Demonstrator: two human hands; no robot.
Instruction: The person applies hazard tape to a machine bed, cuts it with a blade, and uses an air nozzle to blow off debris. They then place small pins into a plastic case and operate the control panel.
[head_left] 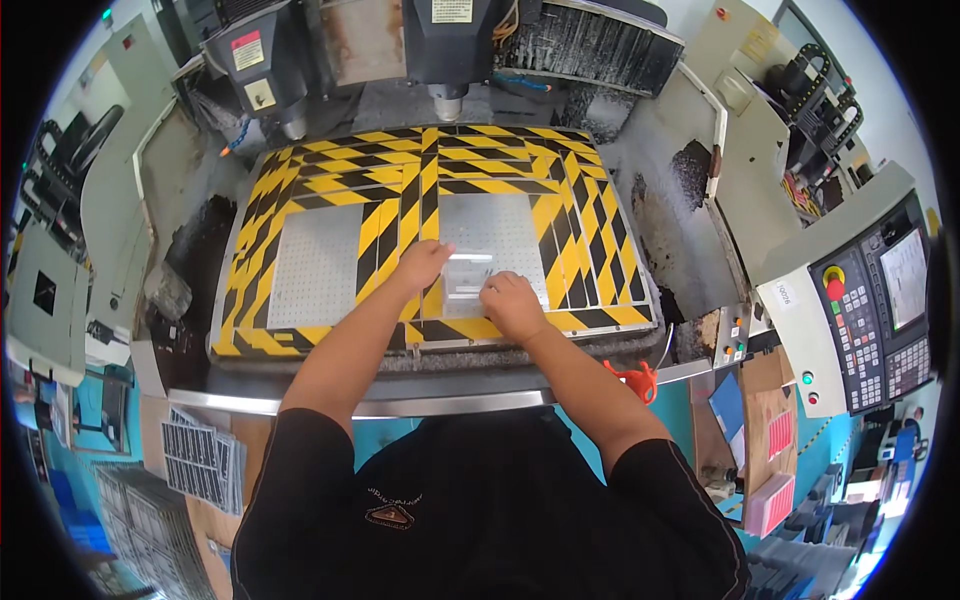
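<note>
A clear plastic sheet [468, 277] lies on the right perforated metal plate [495, 228] of the machine bed. My left hand [422, 265] presses on the sheet's left edge, fingers flat. At the sheet's lower right corner, my right hand [512, 304] rests with curled fingers touching it. Yellow and black striped tape [400, 200] frames both plates. The left perforated plate [315, 265] is bare.
The machine spindle [448, 98] hangs above the bed's far edge. A control panel with a screen and a red button [872, 305] stands at the right. An orange tool [637, 380] lies by the bed's front right. Stacks of dark trays [200, 455] sit at lower left.
</note>
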